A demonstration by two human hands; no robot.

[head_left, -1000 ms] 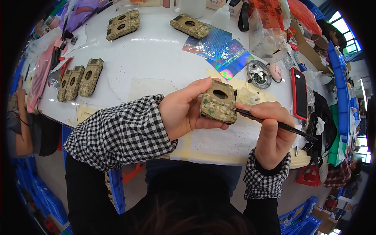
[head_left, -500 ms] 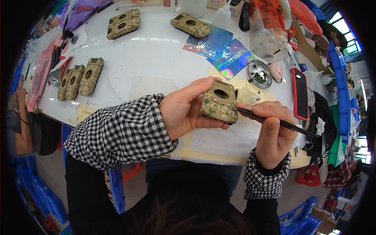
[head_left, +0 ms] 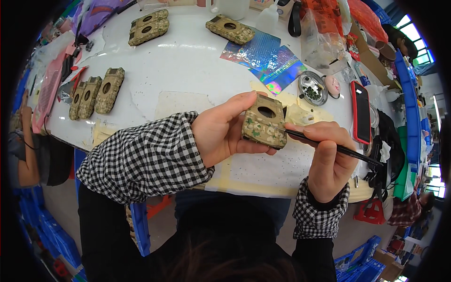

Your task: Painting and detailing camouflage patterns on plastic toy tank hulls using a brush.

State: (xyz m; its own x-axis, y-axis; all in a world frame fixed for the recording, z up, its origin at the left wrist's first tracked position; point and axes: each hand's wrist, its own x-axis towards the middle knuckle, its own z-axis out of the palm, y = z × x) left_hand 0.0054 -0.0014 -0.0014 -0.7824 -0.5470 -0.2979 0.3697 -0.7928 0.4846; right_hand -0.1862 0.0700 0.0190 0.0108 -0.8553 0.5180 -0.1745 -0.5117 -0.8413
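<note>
A camouflage-patterned toy tank hull (head_left: 260,127) with a round hole in its top is gripped by my left hand (head_left: 218,129), thumb along its upper edge and fingers beneath. My right hand (head_left: 331,155) pinches slim black tweezers (head_left: 347,150). Their tip meets the hull's right side, below the hole; whether anything tiny sits in the tip is too small to tell. Right of the hull stands a round clear dish (head_left: 320,100) with small dark green bits inside. Under my hands lies a white sheet (head_left: 253,176) dotted with specks.
Similar hulls stand at the left (head_left: 110,91), far left (head_left: 148,33) and far middle (head_left: 230,29). Shiny blue holographic pouches (head_left: 256,54) lie beyond the dish. A red-cased phone (head_left: 361,113) is at the right. Another person's arm (head_left: 29,150) shows at the left edge.
Almost nothing differs. The hull, both hands and the tweezers sit very slightly further right in the picture, with the tweezer tip still at the hull.
</note>
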